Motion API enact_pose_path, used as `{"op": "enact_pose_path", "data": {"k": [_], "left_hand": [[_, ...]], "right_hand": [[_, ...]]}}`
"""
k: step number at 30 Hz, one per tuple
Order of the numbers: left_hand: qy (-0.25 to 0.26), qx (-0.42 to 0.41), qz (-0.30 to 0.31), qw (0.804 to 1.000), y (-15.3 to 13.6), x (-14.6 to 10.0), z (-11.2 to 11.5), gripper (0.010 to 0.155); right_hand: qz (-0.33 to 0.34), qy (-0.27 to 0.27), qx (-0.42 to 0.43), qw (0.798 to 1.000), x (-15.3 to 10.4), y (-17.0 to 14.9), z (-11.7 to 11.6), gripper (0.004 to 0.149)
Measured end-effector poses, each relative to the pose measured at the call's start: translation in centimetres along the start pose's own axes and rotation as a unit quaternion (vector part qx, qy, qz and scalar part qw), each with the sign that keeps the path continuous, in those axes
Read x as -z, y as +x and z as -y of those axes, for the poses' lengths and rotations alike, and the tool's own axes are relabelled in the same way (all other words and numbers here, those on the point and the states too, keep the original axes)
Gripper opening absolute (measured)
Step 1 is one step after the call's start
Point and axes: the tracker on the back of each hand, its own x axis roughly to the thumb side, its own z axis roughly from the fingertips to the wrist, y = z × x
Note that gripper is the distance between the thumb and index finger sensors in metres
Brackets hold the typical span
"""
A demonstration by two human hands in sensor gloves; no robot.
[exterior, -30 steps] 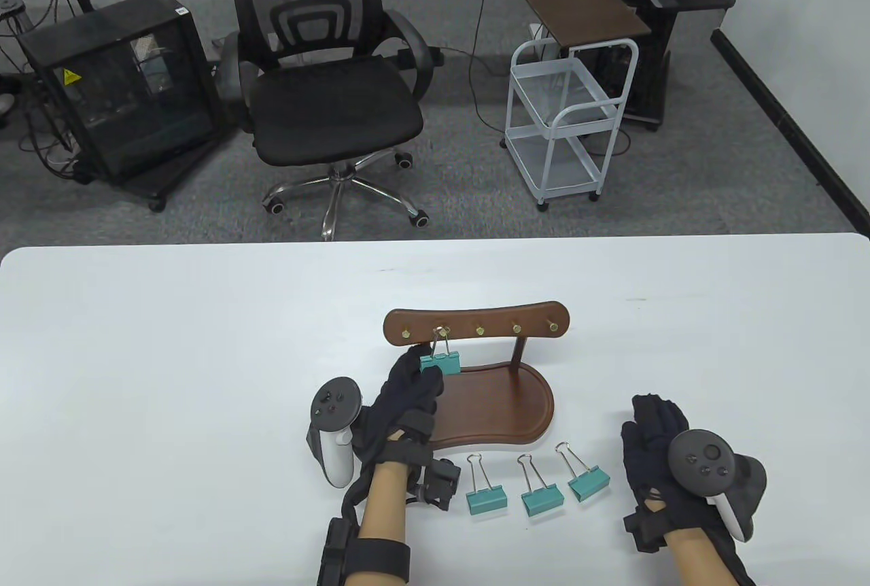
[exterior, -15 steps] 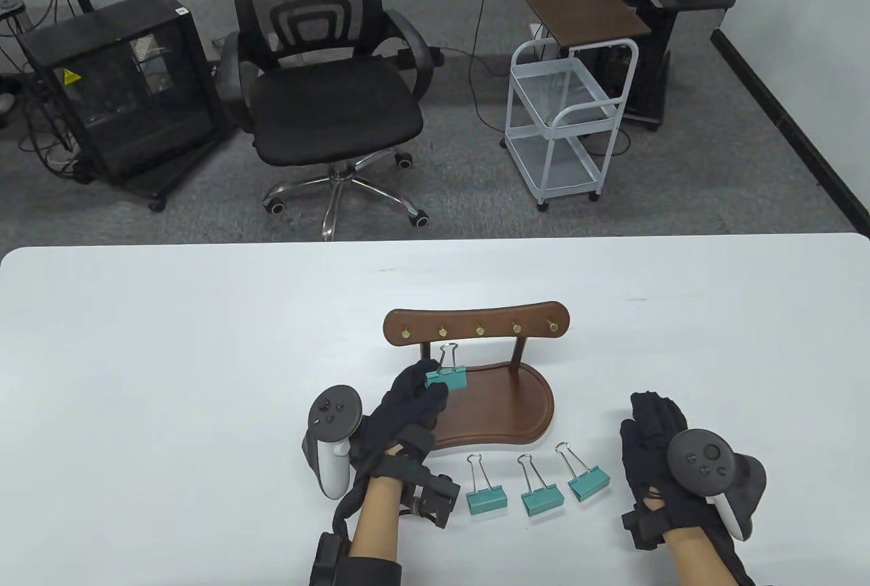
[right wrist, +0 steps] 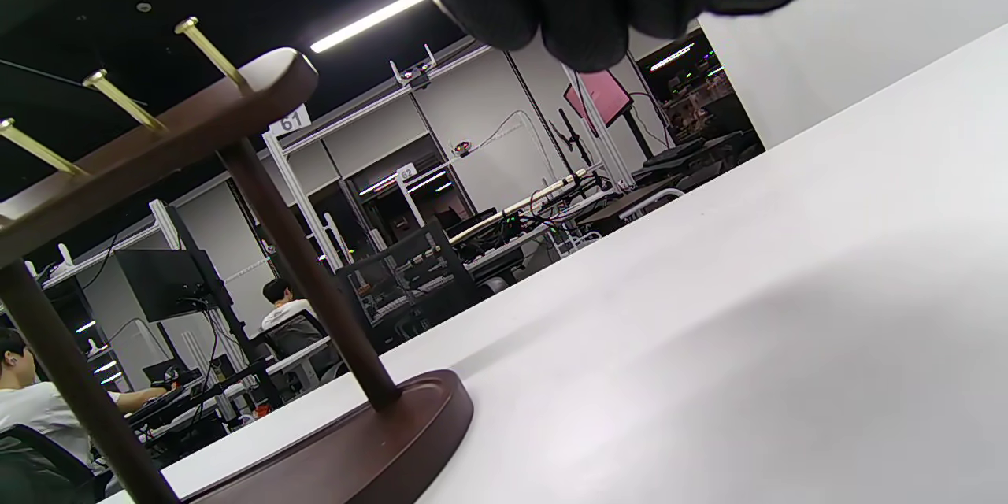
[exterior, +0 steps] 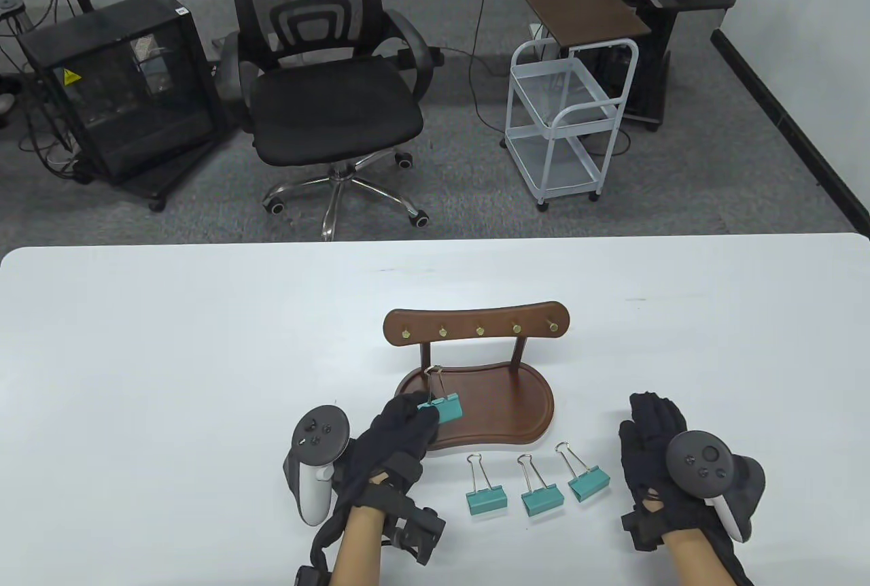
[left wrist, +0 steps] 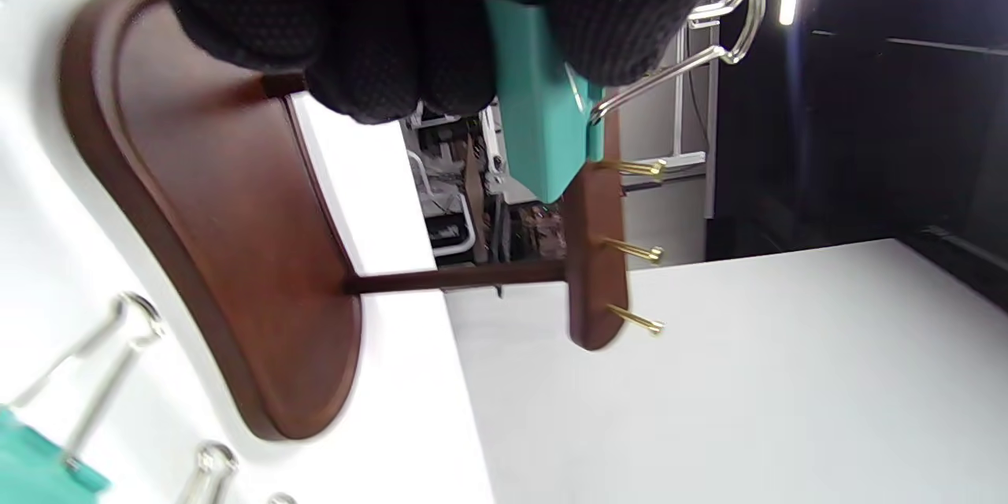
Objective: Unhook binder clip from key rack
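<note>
Left hand (exterior: 397, 426) grip pinches the teal binder clip (exterior: 442, 408) above the key rack (exterior: 503, 409) base; right hand (exterior: 656, 440) rests flat, released.

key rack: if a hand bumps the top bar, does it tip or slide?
Probably fairly stable: the key rack stands on a broad wooden base much deeper than the bar. A hard shove at the hook bar might still rock it, since two thin posts carry that bar high up. On the smooth white table it may slide before it tips.
</note>
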Motion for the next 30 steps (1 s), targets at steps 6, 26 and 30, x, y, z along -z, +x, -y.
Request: {"op": "enact_pose_path", "data": {"k": [6,26,30], "left_hand": [[0.003,0.064,-0.026,0.998,0.7,-0.7,-0.6,0.053],[-0.047,0.35,-0.193,0.916,-0.9,-0.2,2.3,0.049],[-0.045,0.392,-0.213,0.894,-1.2,0.0,3.2,0.049]], "right_hand": [[-0.001,0.002,-0.002,1.0,-0.1,0.0,-0.1,0.06],[-0.001,0.015,0.001,1.0,-0.1,0.3,-0.5,0.06],[-0.001,0.014,0.003,1.0,0.0,0.3,-0.5,0.06]]}}
